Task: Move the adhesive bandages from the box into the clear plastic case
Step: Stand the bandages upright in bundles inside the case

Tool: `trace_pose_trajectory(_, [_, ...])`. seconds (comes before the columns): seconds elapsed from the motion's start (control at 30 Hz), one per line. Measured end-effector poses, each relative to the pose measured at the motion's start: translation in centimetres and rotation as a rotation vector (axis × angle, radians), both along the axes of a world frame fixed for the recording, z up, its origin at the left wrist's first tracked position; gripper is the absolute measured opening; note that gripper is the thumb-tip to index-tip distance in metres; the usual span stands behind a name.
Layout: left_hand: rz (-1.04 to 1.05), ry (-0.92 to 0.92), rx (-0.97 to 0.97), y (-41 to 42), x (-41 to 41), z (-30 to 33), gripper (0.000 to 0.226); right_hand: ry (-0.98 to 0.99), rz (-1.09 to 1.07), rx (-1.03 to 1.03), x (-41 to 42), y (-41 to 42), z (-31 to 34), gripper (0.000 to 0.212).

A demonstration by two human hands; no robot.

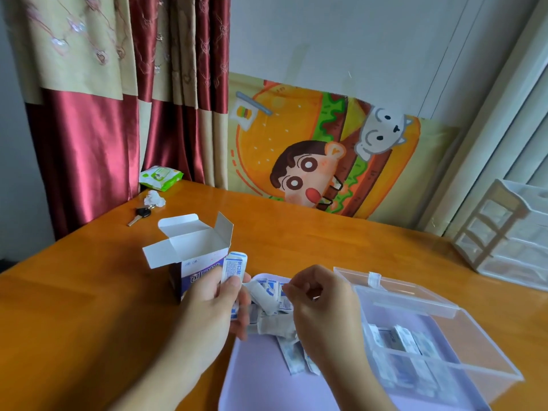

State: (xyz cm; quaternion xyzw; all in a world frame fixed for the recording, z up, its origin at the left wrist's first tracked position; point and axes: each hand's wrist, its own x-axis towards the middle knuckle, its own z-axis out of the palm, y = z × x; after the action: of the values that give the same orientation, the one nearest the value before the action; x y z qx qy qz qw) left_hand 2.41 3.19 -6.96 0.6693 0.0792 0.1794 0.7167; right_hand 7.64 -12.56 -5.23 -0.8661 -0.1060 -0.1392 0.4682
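Head view: open orange table (311,241) beyond box (192,256).

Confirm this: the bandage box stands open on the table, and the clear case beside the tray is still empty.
Not quite. The head view shows the clear case already holding bandages. The rest holds: the box stands open on the table.

lavender tray (261,381) cut off below; right hand (323,304) hides some bandages (268,298)
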Motion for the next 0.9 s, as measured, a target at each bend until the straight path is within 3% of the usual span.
trace_pose_trajectory(0.23, [0.011,0.028,-0.174,0.3,0.2,0.6,0.027,-0.002,0.092,-0.499,1.4,3.4,-0.1,0.012])
trace_pose_trajectory(0.33, [0.020,0.004,-0.137,0.3,-0.2,0.9,0.028,0.034,0.140,-0.768,1.0,4.5,0.4,0.016])
trace_pose_trajectory(0.5, [0.036,-0.029,-0.110,0.3,-0.5,1.1,0.023,-0.002,0.132,-0.857,0.5,4.8,0.6,0.029])
trace_pose_trajectory(0.63, [0.057,-0.046,-0.107,0.5,-0.6,1.2,0.022,-0.074,-0.008,-0.668,0.9,4.2,0.4,0.016])
trace_pose_trajectory(0.77, [0.119,-0.066,-0.085,0.6,-0.5,1.0,0.020,-0.084,-0.037,-0.071,0.1,2.4,1.1,0.016])
trace_pose_trajectory(0.9, [0.086,-0.076,-0.014,0.2,-0.5,0.6,0.017,0.158,0.131,0.386,-2.6,1.3,1.3,0.019])
